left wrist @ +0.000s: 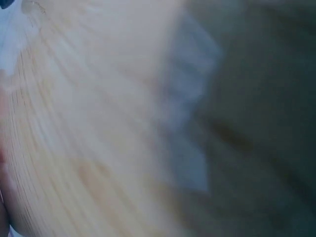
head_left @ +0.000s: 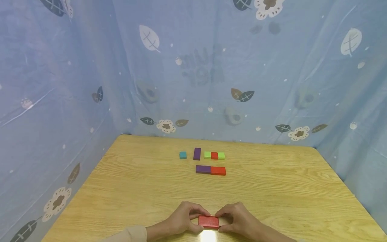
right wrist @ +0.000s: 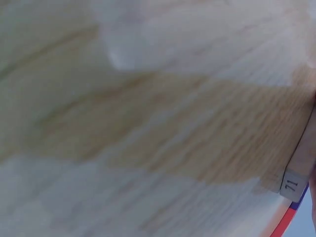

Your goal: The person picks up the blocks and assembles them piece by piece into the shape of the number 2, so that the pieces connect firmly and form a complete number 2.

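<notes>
A flat red rectangular block [head_left: 208,222] lies close to the near side of the wooden table, between both hands. My left hand [head_left: 183,218] pinches its left end, index finger at the far corner and thumb at the near corner. At the other end, my right hand [head_left: 239,220] pinches the block the same way, with its thumb on the near side. Only a strip of the left fingers [left wrist: 4,173] shows at the edge of the blurred left wrist view. In the right wrist view, a pale block face marked 71 [right wrist: 291,185] appears at the right edge.
Farther back, a purple block [head_left: 203,169] touches a red block [head_left: 218,171] end to end. Behind them are a teal block [head_left: 182,155], a purple block [head_left: 197,154] and a row of green [head_left: 207,155], red [head_left: 214,155] and green [head_left: 221,155] blocks. A blue patterned curtain [head_left: 193,84] surrounds the table [head_left: 145,188].
</notes>
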`<state>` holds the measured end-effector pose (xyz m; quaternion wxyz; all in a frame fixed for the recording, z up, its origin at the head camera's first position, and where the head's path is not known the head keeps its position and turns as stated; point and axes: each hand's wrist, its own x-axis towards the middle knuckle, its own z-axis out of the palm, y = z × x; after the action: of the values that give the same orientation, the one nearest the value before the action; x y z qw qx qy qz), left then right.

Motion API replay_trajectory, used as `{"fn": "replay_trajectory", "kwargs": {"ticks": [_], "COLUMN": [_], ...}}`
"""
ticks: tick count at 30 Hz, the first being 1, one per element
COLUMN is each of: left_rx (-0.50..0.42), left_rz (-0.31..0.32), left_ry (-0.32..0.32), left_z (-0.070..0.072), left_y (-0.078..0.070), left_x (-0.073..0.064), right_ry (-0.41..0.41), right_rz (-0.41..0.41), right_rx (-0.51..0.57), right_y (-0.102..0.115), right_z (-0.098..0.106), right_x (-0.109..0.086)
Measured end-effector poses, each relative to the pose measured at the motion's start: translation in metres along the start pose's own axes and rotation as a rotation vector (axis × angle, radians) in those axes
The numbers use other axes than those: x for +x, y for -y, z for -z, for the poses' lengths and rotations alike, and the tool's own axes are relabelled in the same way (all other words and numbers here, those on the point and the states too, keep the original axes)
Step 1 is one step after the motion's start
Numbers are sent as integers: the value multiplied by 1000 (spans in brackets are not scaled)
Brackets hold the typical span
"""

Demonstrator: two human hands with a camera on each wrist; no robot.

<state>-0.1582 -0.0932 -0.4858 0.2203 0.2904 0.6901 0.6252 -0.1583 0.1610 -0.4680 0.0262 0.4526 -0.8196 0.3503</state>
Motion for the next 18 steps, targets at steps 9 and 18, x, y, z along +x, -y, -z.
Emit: {"fn": "replay_trajectory", "kwargs": {"ticks": [9, 18], "left_rx": [7, 6], "left_rz": [1, -12], "left_ry": [9, 5], "left_z": [0, -1], "left_y": [0, -1], "left_x": [0, 1], "right_ry": [13, 1], "right_rz": [35, 42], "right_rx": [27, 29], "right_y": [-2, -5], "right_z": [2, 0], "right_x": [2, 3]}}
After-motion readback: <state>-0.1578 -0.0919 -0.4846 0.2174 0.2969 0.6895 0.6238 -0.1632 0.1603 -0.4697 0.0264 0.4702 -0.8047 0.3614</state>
